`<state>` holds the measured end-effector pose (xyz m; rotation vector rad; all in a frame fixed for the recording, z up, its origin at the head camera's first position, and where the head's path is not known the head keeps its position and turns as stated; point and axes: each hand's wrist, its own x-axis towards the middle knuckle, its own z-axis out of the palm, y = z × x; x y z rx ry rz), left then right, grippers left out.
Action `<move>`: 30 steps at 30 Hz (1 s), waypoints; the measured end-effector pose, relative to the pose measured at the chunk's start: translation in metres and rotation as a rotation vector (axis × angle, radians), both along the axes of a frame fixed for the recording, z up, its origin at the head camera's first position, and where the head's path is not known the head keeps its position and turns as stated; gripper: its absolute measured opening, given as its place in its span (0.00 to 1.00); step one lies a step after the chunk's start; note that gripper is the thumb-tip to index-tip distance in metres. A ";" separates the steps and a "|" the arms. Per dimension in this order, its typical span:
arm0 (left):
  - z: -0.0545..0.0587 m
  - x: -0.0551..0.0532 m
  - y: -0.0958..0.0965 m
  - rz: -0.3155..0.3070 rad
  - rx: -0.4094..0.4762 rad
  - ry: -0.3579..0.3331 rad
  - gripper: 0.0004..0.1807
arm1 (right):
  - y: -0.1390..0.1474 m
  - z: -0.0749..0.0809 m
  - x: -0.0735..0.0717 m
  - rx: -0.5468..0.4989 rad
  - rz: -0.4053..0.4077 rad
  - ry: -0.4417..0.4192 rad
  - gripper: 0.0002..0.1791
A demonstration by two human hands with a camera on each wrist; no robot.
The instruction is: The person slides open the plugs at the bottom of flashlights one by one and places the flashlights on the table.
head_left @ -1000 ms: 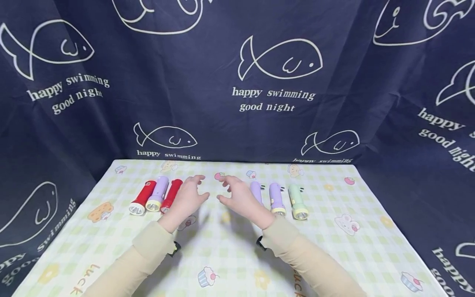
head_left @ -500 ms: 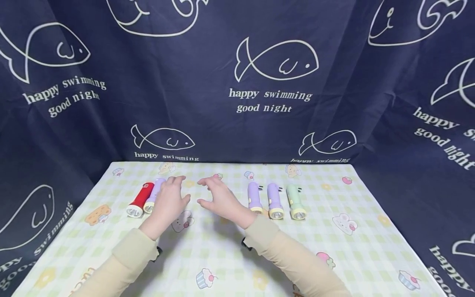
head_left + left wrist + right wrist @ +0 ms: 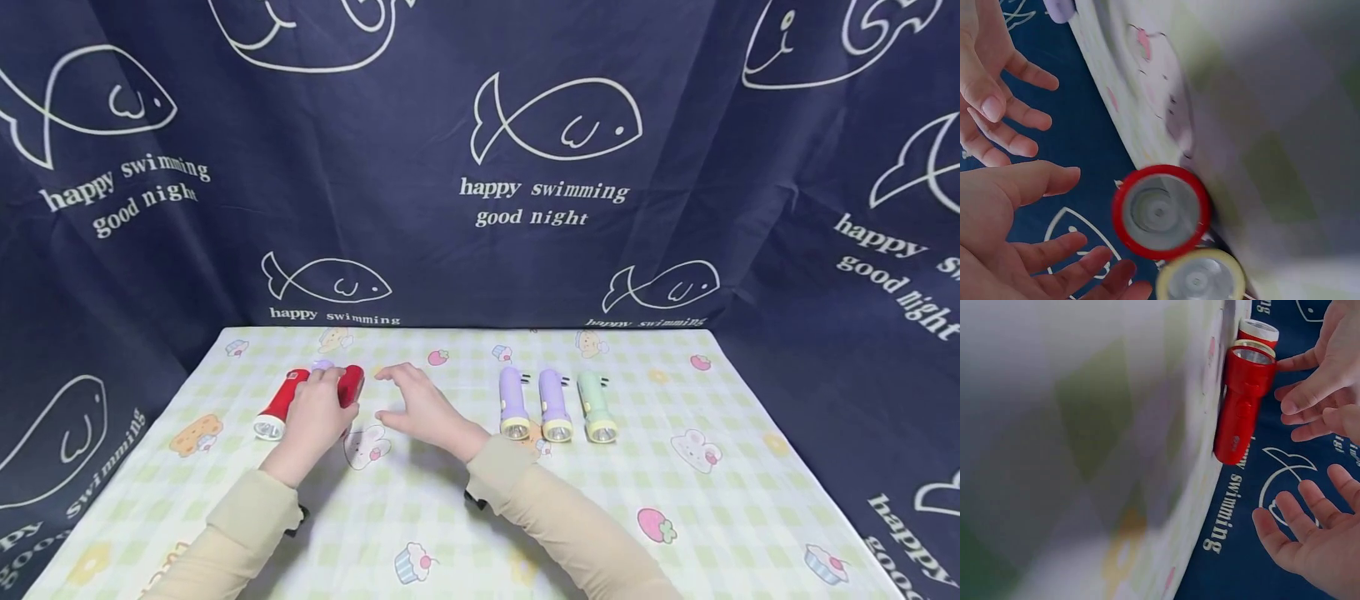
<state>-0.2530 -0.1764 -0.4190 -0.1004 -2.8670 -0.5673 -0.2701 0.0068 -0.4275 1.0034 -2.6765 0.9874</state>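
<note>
My left hand [image 3: 313,412] is over the left group of flashlights, fingers relaxed and slightly bent, gripping nothing. Partly covered by it are a red flashlight [image 3: 350,385] and a purple flashlight [image 3: 322,365]; another red flashlight [image 3: 283,400] lies at the group's left end. In the left wrist view, the red-rimmed lens [image 3: 1160,212] and a cream-rimmed one [image 3: 1200,278] sit beside the fingers. My right hand [image 3: 429,412] hovers to the right of this group, thumb and fingers spread apart with nothing between them. The right wrist view shows the red flashlight [image 3: 1241,406] lying near both hands.
Farther right on the checked tablecloth [image 3: 465,517] lie two purple flashlights, the left one [image 3: 513,400] and the middle one [image 3: 555,400], and a green flashlight [image 3: 597,404]. Behind the table's back edge hangs a dark blue fish-print curtain [image 3: 420,167].
Both hands have moved left, the left one over the left group of flashlights. The right hand has come away from the right group, uncovering its purple flashlight. The flashlights appear unmoved.
</note>
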 end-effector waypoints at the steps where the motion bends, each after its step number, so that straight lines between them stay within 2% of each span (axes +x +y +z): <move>1: -0.001 -0.001 -0.002 0.004 -0.006 -0.004 0.31 | -0.002 -0.001 0.000 -0.010 0.003 -0.012 0.30; 7: -0.005 -0.007 -0.008 0.006 -0.046 0.006 0.32 | -0.014 -0.009 -0.002 -0.102 0.013 -0.106 0.30; 15: -0.009 -0.010 -0.004 0.015 -0.055 -0.036 0.33 | -0.025 -0.023 -0.007 -0.150 0.016 -0.179 0.29; 20: -0.014 -0.013 0.002 0.031 -0.108 -0.081 0.33 | -0.027 -0.029 -0.010 -0.167 -0.011 -0.230 0.29; 24: -0.015 -0.017 0.004 0.040 -0.141 -0.079 0.33 | -0.029 -0.031 -0.012 -0.198 -0.029 -0.285 0.29; 30: -0.015 -0.020 0.007 0.055 -0.119 -0.073 0.31 | -0.033 -0.032 -0.012 -0.283 -0.063 -0.412 0.29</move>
